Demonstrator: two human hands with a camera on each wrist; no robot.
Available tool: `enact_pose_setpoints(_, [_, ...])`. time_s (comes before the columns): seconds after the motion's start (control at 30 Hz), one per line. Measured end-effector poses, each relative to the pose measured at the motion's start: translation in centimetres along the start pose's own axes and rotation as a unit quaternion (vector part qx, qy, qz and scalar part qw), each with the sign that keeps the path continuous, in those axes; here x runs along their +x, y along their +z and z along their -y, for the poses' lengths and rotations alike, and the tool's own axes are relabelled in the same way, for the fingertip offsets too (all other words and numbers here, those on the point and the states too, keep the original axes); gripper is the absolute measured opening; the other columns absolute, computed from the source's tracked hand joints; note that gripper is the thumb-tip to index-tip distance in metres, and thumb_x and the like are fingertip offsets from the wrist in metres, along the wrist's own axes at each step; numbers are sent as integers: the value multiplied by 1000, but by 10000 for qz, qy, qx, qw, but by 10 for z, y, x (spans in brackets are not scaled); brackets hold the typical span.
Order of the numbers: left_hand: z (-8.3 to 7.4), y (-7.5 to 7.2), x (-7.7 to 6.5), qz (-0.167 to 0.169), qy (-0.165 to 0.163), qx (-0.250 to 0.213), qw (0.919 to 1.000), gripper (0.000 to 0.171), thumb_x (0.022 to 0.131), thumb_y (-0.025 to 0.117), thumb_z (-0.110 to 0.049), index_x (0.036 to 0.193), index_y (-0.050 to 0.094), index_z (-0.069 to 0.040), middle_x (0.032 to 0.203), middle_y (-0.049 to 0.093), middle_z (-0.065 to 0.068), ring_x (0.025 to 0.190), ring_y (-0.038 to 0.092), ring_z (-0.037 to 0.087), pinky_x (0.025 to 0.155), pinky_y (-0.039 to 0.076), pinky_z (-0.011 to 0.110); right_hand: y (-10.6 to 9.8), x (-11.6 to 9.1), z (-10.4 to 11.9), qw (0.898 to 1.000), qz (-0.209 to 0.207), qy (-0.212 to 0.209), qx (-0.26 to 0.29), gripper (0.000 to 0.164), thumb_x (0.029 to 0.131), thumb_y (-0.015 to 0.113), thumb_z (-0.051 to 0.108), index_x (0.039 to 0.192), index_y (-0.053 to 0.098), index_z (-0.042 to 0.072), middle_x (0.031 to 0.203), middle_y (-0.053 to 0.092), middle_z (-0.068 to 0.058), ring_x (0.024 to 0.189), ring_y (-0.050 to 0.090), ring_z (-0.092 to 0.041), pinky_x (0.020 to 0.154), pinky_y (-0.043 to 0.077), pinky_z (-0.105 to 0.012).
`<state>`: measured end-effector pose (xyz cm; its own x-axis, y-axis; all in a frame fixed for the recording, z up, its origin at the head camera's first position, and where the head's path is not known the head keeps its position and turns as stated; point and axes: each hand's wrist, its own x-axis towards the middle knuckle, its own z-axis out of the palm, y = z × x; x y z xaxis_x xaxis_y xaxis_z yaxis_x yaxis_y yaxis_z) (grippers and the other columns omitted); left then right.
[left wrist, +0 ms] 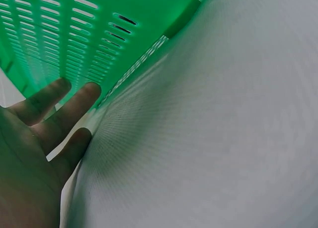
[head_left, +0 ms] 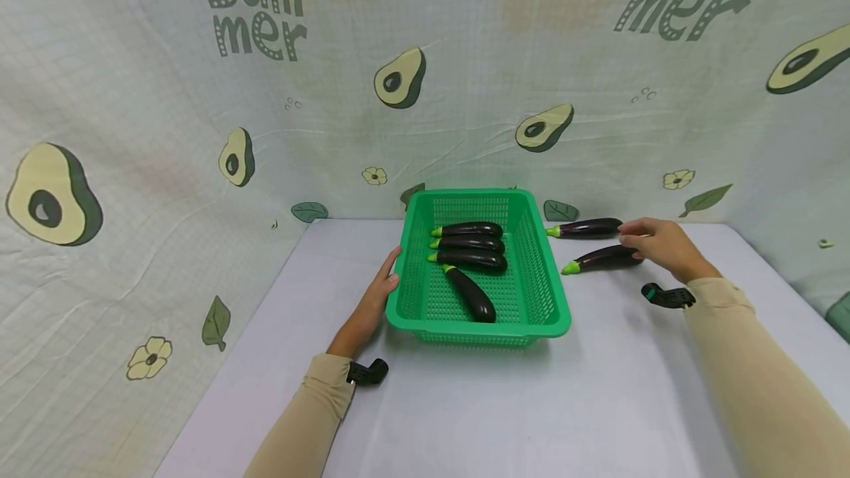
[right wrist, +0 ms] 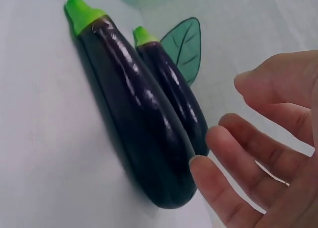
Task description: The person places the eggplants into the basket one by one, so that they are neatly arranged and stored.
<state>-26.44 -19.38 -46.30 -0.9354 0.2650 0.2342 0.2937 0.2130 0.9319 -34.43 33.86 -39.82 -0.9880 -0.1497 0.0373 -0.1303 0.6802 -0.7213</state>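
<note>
A green plastic basket (head_left: pixel 544 293) stands on the table with several dark eggplants (head_left: pixel 470 260) in it, their green stem ends pointing left. My left hand (head_left: pixel 380 293) is at the basket's left side. In the left wrist view its extended fingers (left wrist: pixel 74 111) lie against the slotted outer wall. Right of the basket lie two more eggplants, a nearer one (head_left: pixel 607 258) and a farther one (head_left: pixel 591 229). My right hand (head_left: pixel 667 248) hovers by their blunt right ends, its fingers (right wrist: pixel 218 188) loosely bent and spread, with nothing held between thumb and fingers.
A white-covered table (head_left: pixel 465 411) extends toward me from under the basket. Behind it and along both sides hangs a pale cloth (head_left: pixel 465 153) printed with avocados, leaves and lettering. Each wrist carries a small black device (head_left: pixel 667 296).
</note>
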Motion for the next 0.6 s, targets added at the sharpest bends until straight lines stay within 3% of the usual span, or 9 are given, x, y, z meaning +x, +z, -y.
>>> enact_pose_setpoints(0.27, [-1,-2,0,48,-46,8,10000,61,106,31,-36,163,12,-26,167,7,4,151,8,25,117,9,58,-4,-4,-11,9979,-379,-116,-522,54,102,55,37,135,55,-6,130,56,-34,112,56,-45,87,47,-53])
enact_pose_setpoints(0.6, [-1,-2,0,82,-107,-43,9999,61,106,29,-35,163,9,-25,167,5,5,150,9,26,116,9,58,0,1,-24,9983,-149,73,-567,59,96,67,30,142,50,-3,144,38,-40,130,39,-56,100,33,-68])
